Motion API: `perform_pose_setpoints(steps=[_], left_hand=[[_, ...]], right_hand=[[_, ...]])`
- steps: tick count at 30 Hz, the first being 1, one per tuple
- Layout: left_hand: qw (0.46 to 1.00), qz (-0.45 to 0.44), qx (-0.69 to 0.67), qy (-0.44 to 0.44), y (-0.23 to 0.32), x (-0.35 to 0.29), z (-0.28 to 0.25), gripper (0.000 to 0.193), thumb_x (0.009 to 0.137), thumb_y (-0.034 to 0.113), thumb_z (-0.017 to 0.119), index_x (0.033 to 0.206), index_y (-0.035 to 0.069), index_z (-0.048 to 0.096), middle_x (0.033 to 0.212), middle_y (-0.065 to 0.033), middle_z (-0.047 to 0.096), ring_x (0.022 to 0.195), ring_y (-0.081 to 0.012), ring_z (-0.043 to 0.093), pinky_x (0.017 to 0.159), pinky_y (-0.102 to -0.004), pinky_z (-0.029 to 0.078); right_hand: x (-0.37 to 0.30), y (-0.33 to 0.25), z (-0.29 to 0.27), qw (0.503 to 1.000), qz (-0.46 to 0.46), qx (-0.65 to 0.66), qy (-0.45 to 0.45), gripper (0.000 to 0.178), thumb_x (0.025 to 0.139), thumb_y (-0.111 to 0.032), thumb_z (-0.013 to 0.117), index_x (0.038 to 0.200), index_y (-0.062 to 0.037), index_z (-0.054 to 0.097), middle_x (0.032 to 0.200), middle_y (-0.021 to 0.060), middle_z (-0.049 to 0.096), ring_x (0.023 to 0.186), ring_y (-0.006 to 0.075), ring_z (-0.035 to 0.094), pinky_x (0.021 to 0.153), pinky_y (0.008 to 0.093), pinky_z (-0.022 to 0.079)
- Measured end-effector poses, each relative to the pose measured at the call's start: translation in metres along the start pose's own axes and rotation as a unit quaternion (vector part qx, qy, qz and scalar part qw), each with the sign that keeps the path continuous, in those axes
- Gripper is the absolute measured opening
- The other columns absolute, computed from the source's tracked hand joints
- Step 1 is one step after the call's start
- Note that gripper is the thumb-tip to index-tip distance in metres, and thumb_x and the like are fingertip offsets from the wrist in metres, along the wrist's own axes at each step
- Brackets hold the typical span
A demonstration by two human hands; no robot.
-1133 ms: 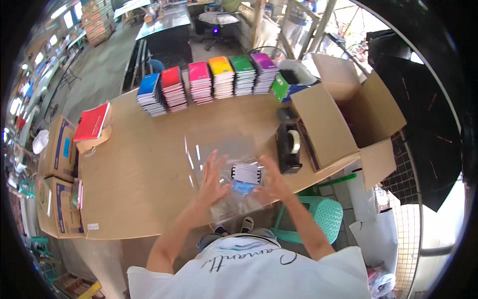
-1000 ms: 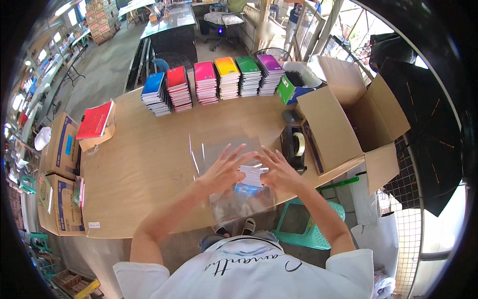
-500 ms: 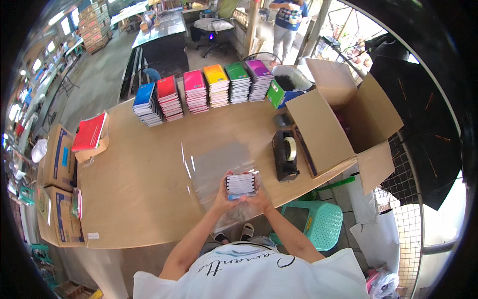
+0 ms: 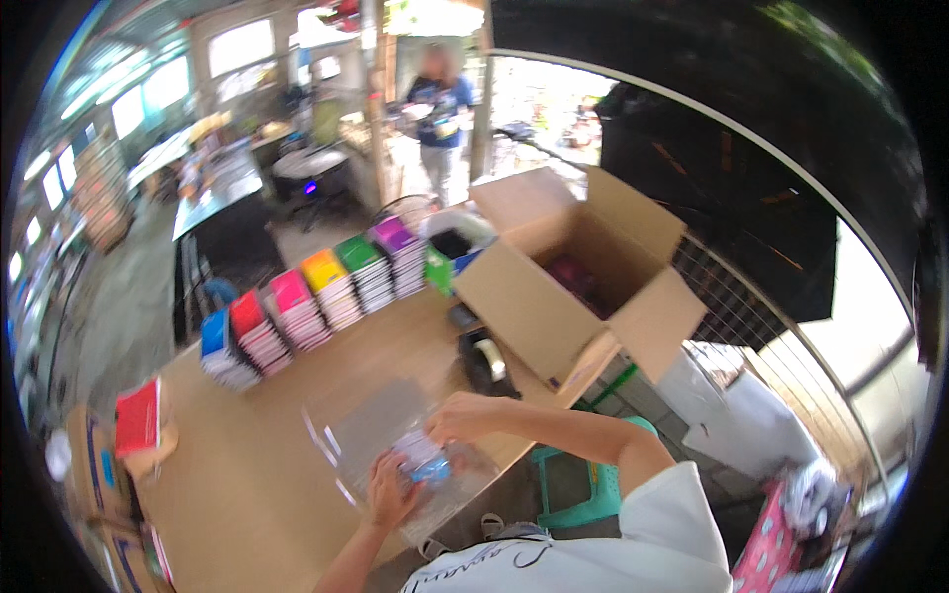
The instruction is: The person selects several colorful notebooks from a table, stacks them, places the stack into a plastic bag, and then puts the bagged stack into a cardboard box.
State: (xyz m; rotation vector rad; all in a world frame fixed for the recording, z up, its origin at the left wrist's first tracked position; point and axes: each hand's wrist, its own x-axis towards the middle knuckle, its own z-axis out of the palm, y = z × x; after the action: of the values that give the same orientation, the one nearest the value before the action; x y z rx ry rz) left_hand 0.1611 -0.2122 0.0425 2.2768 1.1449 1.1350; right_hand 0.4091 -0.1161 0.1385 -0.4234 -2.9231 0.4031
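A small white bundle, seemingly a stack of notebooks [image 4: 415, 447] with a blue patch at its near side, lies on clear plastic sheets [image 4: 381, 415] near the table's front edge. My left hand [image 4: 392, 489] holds the bundle's left side, fingers curled against it. At its far right corner, my right hand [image 4: 465, 417] is closed with the fingertips pressed together; what they grip, if anything, is hidden. A black tape dispenser [image 4: 486, 366] with a pale roll stands just beyond my right hand.
Notebook stacks [image 4: 331, 287] in several colours line the table's far edge. An open cardboard box [image 4: 529, 316] stands at the right, with a green stool [image 4: 583, 494] below. Red notebooks [image 4: 138, 415] sit far left. A person [image 4: 440, 114] stands beyond the table.
Both hands held the bundle up at its sides; now it is lower on the plastic, and my right hand has moved to its far corner. The view has swung right.
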Motion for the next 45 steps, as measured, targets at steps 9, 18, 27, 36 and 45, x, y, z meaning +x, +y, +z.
perform_pose_setpoints(steps=[9, 18, 27, 36, 45], left_hand=[[0.974, 0.068, 0.166, -0.137, -0.017, 0.002, -0.024, 0.055, 0.072, 0.03, 0.069, 0.124, 0.023, 0.054, 0.133, -0.0025, 0.045, 0.127, -0.0321, 0.035, 0.107, -0.0599, 0.019], [0.975, 0.045, 0.131, -0.176, -0.015, 0.005, -0.031, 0.062, 0.073, 0.026, 0.069, 0.13, 0.034, 0.048, 0.142, -0.0028, 0.034, 0.134, -0.032, 0.026, 0.111, -0.0574, 0.016], [0.937, 0.108, 0.155, -0.295, -0.028, 0.032, -0.041, 0.07, 0.074, 0.039, 0.068, 0.137, 0.04, 0.039, 0.145, -0.0058, 0.028, 0.138, -0.0341, 0.019, 0.112, -0.0582, 0.012], [0.935, 0.073, 0.134, -0.319, -0.012, 0.043, -0.042, 0.073, 0.07, 0.042, 0.071, 0.136, 0.046, 0.04, 0.152, -0.006, 0.019, 0.141, -0.037, 0.009, 0.109, -0.0631, 0.01], [0.984, -0.071, -0.129, 0.102, 0.007, 0.024, -0.017, 0.045, 0.071, 0.034, 0.075, 0.114, 0.032, 0.064, 0.142, -0.0171, 0.032, 0.135, -0.0393, 0.024, 0.104, -0.0662, 0.017]], right_hand=[[0.024, -0.001, -0.003, 0.973, 0.183, -0.132, -0.038, 0.017, 0.068, -0.018, 0.066, 0.085, -0.0137, 0.067, 0.08, 0.006, 0.066, 0.078, 0.0284, 0.064, 0.065, 0.0404, 0.051], [0.046, -0.026, -0.026, 0.952, 0.242, -0.05, 0.18, 0.034, 0.072, -0.015, 0.068, 0.105, -0.0133, 0.061, 0.095, 0.0064, 0.063, 0.084, 0.0264, 0.063, 0.069, 0.0385, 0.051], [0.039, 0.014, 0.0, 0.994, 0.0, 0.062, -0.089, 0.008, 0.066, -0.004, 0.065, 0.073, -0.0091, 0.063, 0.084, 0.0059, 0.062, 0.087, 0.0268, 0.062, 0.069, 0.0403, 0.049], [0.032, 0.017, 0.055, 0.971, 0.071, 0.189, 0.13, 0.04, 0.07, -0.011, 0.072, 0.107, -0.0144, 0.057, 0.136, 0.0146, 0.038, 0.118, 0.0293, 0.047, 0.096, 0.0406, 0.041], [0.028, 0.004, 0.099, 0.734, 0.267, 0.583, 0.225, 0.117, 0.071, -0.017, 0.08, 0.149, -0.0212, -0.008, 0.113, 0.0174, 0.056, 0.099, 0.023, 0.057, 0.087, 0.0348, 0.046]])
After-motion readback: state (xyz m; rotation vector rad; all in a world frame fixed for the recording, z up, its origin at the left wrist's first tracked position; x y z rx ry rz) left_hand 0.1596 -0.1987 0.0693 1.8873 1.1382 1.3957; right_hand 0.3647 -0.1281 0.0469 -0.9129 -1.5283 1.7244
